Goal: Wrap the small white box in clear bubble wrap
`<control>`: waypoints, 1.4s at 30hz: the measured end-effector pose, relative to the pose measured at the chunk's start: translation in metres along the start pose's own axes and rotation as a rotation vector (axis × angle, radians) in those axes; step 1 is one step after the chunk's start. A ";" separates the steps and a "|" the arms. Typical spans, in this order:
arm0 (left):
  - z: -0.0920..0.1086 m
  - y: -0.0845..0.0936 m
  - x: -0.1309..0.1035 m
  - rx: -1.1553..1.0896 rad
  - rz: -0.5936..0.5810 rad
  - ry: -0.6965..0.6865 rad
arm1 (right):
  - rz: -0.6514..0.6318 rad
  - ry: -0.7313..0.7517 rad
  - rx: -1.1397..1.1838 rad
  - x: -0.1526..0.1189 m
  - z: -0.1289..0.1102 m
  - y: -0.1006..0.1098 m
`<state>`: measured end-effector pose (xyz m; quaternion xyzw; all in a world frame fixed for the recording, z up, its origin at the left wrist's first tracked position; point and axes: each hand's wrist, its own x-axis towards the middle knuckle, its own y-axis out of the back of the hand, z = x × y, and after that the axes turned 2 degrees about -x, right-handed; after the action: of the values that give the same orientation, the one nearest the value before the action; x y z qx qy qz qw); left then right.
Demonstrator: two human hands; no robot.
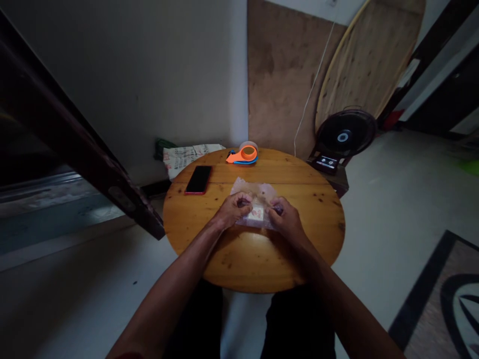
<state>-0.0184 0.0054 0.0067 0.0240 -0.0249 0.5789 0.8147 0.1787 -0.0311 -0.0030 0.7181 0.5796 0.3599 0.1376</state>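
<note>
A sheet of clear, pinkish bubble wrap (pixel 260 189) lies near the middle of the round wooden table (pixel 232 259). On it sits a small, flat whitish item with red marks (pixel 256 213); its exact kind is too small to tell. My left hand (pixel 236 208) is closed at the sheet's left side, fingers pinching the wrap beside the small item. At the right side, my right hand (pixel 285 215) pinches the wrap between thumb and fingers. Behind the sheet stands an orange and blue tape dispenser (pixel 243 154), touched by neither hand.
A phone with a red edge (pixel 198 180) lies at the table's left. Beyond the edge is a printed white sack (pixel 187 158). A black fan (pixel 342 137) stands on the right, before a large round wooden board (pixel 370 55). A dark door frame (pixel 123 194) is close on the left.
</note>
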 end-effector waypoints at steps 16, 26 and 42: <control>0.006 0.008 -0.002 0.026 0.015 0.029 | -0.088 0.648 -0.505 -0.016 -0.026 -0.002; 0.024 0.037 -0.004 0.337 -0.019 0.227 | -0.121 0.642 -0.546 -0.015 -0.023 -0.004; 0.021 0.050 -0.019 0.551 0.222 0.511 | -0.079 0.657 -0.581 -0.017 -0.027 -0.006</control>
<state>-0.0726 0.0024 0.0264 0.0941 0.3325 0.6357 0.6903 0.1551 -0.0513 0.0059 0.4742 0.4945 0.7116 0.1557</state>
